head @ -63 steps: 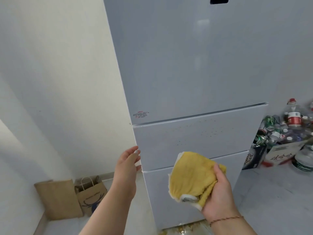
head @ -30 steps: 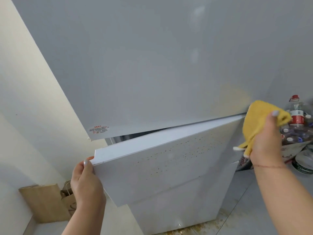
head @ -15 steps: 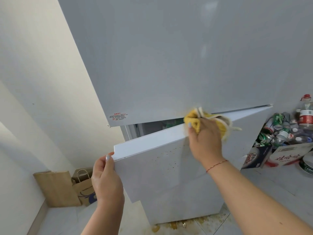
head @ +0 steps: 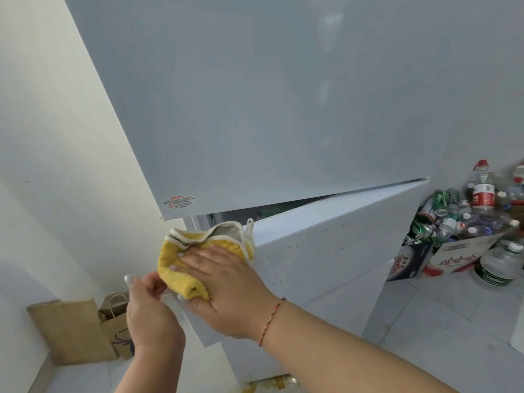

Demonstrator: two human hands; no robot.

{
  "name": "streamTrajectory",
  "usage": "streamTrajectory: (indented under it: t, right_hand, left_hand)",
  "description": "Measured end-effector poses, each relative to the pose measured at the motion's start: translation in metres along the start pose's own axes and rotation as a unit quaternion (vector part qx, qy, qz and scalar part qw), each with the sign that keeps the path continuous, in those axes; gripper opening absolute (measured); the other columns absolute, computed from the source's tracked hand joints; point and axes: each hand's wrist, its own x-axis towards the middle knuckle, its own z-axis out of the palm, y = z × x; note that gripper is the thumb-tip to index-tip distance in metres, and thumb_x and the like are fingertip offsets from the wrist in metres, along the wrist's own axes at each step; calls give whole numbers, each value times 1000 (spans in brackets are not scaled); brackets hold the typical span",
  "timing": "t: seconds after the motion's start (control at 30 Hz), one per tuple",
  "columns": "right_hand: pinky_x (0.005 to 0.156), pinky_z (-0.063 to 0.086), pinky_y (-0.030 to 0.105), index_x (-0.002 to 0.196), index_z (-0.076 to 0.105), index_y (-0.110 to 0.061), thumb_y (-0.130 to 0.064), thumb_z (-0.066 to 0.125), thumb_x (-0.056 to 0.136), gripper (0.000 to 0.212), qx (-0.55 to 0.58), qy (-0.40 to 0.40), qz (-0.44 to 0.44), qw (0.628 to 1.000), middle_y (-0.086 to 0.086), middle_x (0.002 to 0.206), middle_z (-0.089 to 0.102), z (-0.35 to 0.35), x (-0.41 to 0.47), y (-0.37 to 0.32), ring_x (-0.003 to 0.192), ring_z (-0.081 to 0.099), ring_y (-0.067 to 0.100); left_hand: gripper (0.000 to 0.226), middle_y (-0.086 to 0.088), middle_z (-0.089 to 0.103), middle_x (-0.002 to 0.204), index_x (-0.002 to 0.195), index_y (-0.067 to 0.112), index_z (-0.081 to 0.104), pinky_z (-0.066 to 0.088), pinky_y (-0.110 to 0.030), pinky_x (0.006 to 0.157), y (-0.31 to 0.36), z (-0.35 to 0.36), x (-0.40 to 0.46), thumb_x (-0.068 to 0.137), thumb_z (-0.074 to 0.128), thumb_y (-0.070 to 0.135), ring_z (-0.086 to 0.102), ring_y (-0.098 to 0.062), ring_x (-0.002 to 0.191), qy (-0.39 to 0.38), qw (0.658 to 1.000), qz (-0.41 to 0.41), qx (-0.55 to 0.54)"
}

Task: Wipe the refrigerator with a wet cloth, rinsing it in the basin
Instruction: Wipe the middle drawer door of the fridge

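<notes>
Right hand [head: 224, 282] is flat on the yellow cloth [head: 195, 256], fingers spread and straight, pressing it over the free corner of the middle door [head: 326, 268], thumb tucked under the cloth's lower fold. Left hand [head: 150, 307] sits just beside it, fingers curled round the door's edge to hold it ajar.

Risk imo: pushing hard on that corner could swing the door, and if it closes the left fingers get pinched between door and fridge [head: 283, 95] body. Cloth is bunched up too, so it might just smear the brown specks instead of lifting them, and they run along the door toward the hinge side. Basin isn't in view, so rinsing means walking off somewhere.

Right forearm comes in from lower right, wrist fairly straight, palm down on the cloth
</notes>
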Motion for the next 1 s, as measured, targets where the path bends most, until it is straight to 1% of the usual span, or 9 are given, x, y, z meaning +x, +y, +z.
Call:
streamTrajectory:
  t: [0.13,0.37,0.53,0.63,0.73,0.8,0.87,0.93,1.0]
  right_hand:
    - [116,9,24,134,53,-21,-41,35,94,48,-4,32,33,999,-3,140,51,-24,-17,38,133,36,11]
    - [117,16,33,140,46,-24,-49,28,98,52,-92,60,111,988,-7,144,46,-79,-75,127,138,34,10]
    - [119,8,29,146,32,-29,-56,18,99,57,-147,94,195,965,-5,150,37,-116,-118,179,142,24,10]
    - [118,17,37,148,26,-34,-62,16,95,60,-140,142,264,944,-7,156,26,-132,-143,204,145,20,15]
    - [105,33,38,147,30,-34,-63,22,91,63,-67,223,333,914,-3,151,34,-139,-155,207,137,33,20]
    - [92,39,34,143,40,-22,-79,18,82,86,25,294,397,869,9,124,58,-140,-152,196,116,50,22]
    - [84,38,34,132,50,-9,-87,15,75,101,145,357,486,784,10,97,63,-139,-146,189,97,52,22]
    - [91,39,42,130,50,-8,-71,20,88,81,250,412,539,691,10,108,58,-135,-146,194,100,51,24]
    - [100,39,46,127,51,-13,-73,22,87,78,304,448,552,634,12,119,57,-130,-145,199,108,53,27]
  left_hand:
    - [48,5,65,87,85,24,65,42,-25,88,-1,8,-1,103,23,39,58,-13,92,9,999,26,18]
    - [38,0,57,98,105,31,62,40,-24,71,4,24,-12,102,25,38,50,-14,88,13,994,63,89]
    - [45,1,50,119,130,29,52,40,-39,94,7,36,-26,102,23,48,46,-19,108,-20,988,53,147]
    - [39,4,50,101,108,33,56,34,-36,88,10,39,-22,102,21,49,43,-20,103,-28,984,49,167]
    - [44,5,52,106,114,35,57,34,-37,91,15,44,-12,99,21,56,45,-22,106,-27,984,24,174]
    - [47,5,52,110,119,35,56,34,-37,93,17,48,-2,98,22,59,45,-23,109,-19,984,5,179]
    - [66,2,52,127,132,30,50,33,-39,103,14,51,16,89,20,71,46,-24,119,-7,980,-18,197]
    - [98,-3,44,143,138,26,43,27,-51,111,10,54,37,68,13,87,37,-27,134,17,972,-34,233]
    - [110,-7,37,148,142,21,37,25,-52,110,9,59,53,61,13,91,34,-31,136,29,970,-60,234]
